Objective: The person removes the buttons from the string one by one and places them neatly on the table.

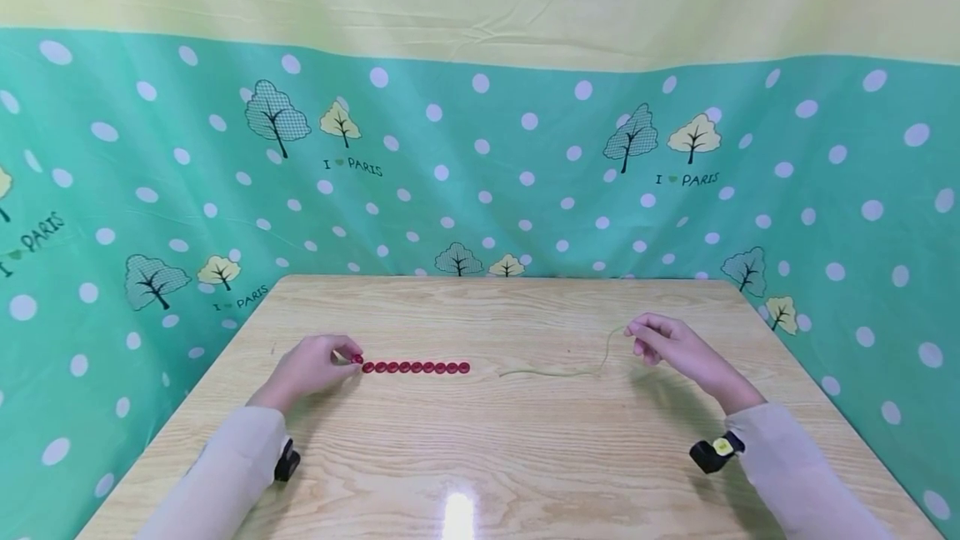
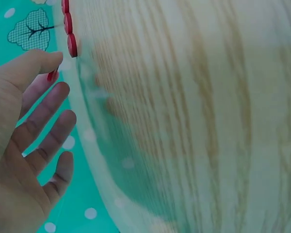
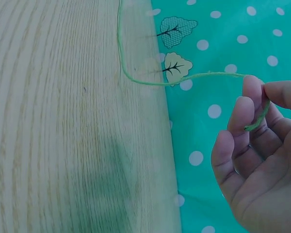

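Between thumb and forefinger, my left hand pinches a small red button, just off the left end of a straight row of red buttons. The buttons in the row lie side by side, edge to edge. On the right, my right hand pinches a thin green string near one end, and a short tail of it hangs down inside the fingers. From there the string drops in a curve to the table, where its other part lies stretched toward the button row. The other fingers of both hands are loosely bent.
A light wood-grain table carries everything. Behind and beside it hangs a green curtain with white dots and printed trees. Each wrist wears a small black camera.
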Demonstrator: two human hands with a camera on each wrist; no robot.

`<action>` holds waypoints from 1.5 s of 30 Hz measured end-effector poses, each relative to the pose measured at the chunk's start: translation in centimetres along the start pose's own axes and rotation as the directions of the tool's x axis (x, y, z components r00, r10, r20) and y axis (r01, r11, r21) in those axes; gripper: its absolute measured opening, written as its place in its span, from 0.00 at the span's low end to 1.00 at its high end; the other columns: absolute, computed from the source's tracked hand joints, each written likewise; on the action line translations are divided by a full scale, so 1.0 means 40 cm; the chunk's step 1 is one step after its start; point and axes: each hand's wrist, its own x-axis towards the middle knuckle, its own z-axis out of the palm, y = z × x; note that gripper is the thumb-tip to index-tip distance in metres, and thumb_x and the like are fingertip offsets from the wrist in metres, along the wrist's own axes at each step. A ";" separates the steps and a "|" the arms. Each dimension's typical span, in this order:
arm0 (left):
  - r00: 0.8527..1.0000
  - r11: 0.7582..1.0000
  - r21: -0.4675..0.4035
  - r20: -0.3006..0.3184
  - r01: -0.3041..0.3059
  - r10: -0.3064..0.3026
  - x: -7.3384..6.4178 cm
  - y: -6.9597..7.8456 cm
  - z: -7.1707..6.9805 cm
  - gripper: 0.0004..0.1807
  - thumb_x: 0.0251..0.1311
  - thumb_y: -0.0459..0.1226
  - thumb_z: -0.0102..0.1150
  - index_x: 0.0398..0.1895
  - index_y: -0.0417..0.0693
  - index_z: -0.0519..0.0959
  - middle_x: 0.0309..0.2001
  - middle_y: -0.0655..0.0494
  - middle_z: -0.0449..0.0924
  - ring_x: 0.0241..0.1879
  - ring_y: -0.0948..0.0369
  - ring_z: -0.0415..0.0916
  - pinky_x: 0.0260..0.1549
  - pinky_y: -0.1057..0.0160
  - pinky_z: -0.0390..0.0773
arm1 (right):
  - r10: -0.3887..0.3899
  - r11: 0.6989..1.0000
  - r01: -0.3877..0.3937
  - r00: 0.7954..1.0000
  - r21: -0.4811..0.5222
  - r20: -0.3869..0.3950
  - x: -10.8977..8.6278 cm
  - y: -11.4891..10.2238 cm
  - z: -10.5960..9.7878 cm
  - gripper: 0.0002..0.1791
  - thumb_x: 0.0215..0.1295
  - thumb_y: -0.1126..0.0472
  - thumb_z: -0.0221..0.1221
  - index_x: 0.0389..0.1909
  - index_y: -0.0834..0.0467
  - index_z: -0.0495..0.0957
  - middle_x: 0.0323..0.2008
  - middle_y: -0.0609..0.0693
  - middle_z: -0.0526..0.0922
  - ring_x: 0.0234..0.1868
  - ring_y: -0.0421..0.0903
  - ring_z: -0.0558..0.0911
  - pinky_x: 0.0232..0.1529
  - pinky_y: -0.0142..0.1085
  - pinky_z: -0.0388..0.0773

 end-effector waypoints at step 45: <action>0.997 0.999 0.011 0.064 0.039 -0.040 0.001 -0.018 0.013 0.13 0.60 0.41 0.69 0.47 0.49 0.87 0.44 0.54 0.84 0.43 0.55 0.78 0.46 0.46 0.76 | 0.070 0.995 -0.073 0.997 -0.070 -0.040 -0.055 0.065 -0.074 0.23 0.81 0.51 0.47 0.51 0.70 0.73 0.34 0.59 0.77 0.32 0.52 0.76 0.34 0.39 0.78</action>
